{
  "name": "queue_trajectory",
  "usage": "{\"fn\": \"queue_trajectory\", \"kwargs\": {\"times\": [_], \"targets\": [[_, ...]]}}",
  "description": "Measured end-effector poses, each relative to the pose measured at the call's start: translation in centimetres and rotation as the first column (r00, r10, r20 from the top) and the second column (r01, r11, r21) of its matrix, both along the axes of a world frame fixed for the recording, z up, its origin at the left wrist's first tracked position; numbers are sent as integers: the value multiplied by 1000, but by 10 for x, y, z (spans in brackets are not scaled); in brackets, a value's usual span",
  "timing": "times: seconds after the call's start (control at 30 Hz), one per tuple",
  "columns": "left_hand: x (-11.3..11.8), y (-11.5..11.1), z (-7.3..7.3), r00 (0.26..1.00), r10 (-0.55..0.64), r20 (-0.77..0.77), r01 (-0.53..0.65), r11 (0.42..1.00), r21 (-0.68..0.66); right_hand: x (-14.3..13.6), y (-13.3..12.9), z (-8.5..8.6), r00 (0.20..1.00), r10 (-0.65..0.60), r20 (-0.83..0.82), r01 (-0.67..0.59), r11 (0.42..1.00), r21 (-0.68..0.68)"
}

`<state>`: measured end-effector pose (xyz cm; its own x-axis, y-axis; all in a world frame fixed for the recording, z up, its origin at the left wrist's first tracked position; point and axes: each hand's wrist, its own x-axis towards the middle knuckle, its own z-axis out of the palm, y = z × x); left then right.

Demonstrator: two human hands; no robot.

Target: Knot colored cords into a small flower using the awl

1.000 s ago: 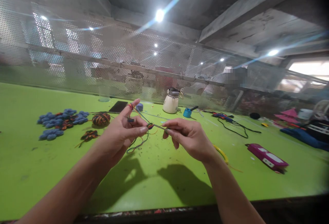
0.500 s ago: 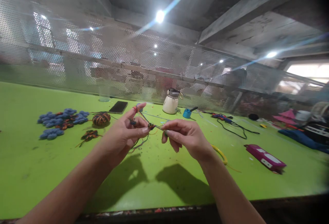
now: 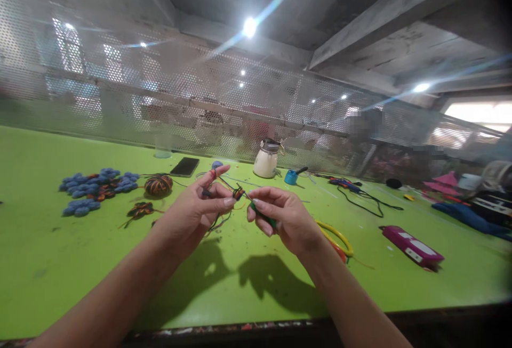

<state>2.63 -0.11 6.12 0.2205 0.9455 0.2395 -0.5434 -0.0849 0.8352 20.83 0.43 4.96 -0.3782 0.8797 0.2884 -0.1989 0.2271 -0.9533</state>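
Note:
My left hand (image 3: 204, 199) pinches a small dark and orange piece of crochet (image 3: 239, 193) between thumb and finger. Its raised index finger has yarn looped round it, and a strand runs from there down to the piece. My right hand (image 3: 276, 209) is closed on a crochet hook with a green handle (image 3: 264, 215); the thin metal shaft reaches into the crochet piece. Loose yarn ends (image 3: 218, 223) hang below the left hand. To the left lie a ball of dark and orange yarn (image 3: 158, 185), a small matching crochet flower (image 3: 140, 210) and a cluster of blue crochet flowers (image 3: 82, 184).
A phone (image 3: 184, 167), a cream jar (image 3: 265, 161) and a blue pot (image 3: 292, 177) stand or lie farther back on the green table (image 3: 100, 262). At right are yellow-handled scissors (image 3: 340, 236), a magenta power strip (image 3: 412, 244) and a black cord (image 3: 374, 207). A perforated screen (image 3: 224, 108) borders the back.
My right hand has turned and shifted slightly, so the green handle now shows more. The hook's tip pokes up through the crochet piece. My left hand keeps nearly the same place.

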Motion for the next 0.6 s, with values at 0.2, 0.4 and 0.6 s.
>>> {"fn": "queue_trajectory", "kwargs": {"times": [0.2, 0.4, 0.6], "targets": [[1, 2, -2, 999, -13, 30, 14, 1000, -15, -3, -3, 2, 995, -92, 45, 87, 990, 107], [3, 4, -5, 999, -28, 26, 28, 999, -20, -7, -4, 2, 987, -145, 74, 126, 969, 214], [3, 4, -5, 999, -35, 34, 36, 999, -26, -8, -4, 4, 980, -171, 100, 145, 964, 224]]}}
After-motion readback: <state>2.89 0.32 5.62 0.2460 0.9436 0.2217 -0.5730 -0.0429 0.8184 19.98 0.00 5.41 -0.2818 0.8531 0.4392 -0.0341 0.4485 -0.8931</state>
